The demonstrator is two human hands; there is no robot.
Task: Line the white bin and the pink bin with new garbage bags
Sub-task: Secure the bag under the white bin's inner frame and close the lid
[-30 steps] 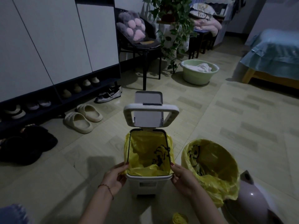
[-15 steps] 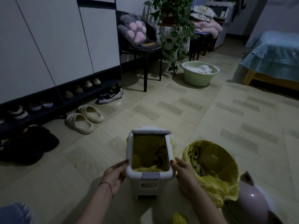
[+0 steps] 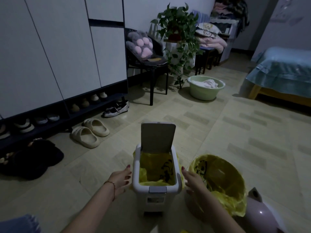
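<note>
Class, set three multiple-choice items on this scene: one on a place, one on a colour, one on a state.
1. Where does the round bin stand relative to the white bin?
A. To its right
B. Behind it
C. On top of it

2. What colour are the bags lining both bins?
A. Black
B. Yellow
C. Blue

3. How is the white bin's lid?
A. Shut
B. Removed
C. Raised

Answers: 1 A, it sits by the right hand. 2 B, yellow plastic drapes both rims. 3 C, it stands upright behind the opening.

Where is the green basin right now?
The green basin sits on the floor at the far side of the room, right of the plant, left of the bed.
</note>
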